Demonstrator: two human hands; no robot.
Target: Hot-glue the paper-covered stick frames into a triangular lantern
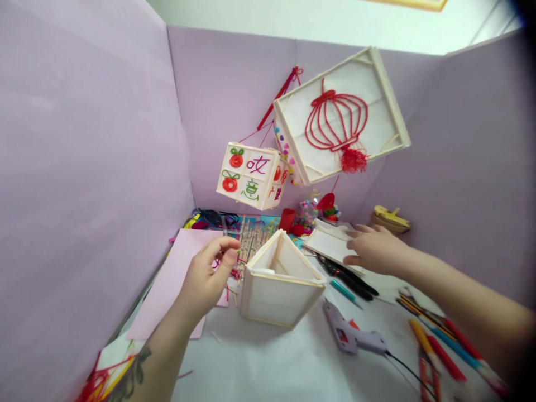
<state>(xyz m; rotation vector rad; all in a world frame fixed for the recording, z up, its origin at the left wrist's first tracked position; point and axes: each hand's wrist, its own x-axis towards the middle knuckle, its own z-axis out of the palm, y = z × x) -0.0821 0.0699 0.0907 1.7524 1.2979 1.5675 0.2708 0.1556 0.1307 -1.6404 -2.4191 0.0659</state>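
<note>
A three-sided frame of pale wooden sticks with white panels [272, 301] stands upright on the table, its top uncovered. Just left of it hovers my left hand [209, 273], fingers loosely curled, thumb a little apart, with nothing visible between them. My right hand [374, 248] reaches to the back right, fingers spread at the edge of a stack of flat white stick-framed panels [329, 244]. Whether its fingertips touch the stack I cannot tell. A lilac glue gun [354, 333] lies right of the frame.
A white box with a red lantern design [339, 123] and a smaller decorated box lantern [245, 176] hang ahead. Black-handled pliers [352, 279], a teal pen [345, 293] and several coloured pens [446, 357] lie right. Pink sheets [167, 290] lie left. Lilac walls surround the table.
</note>
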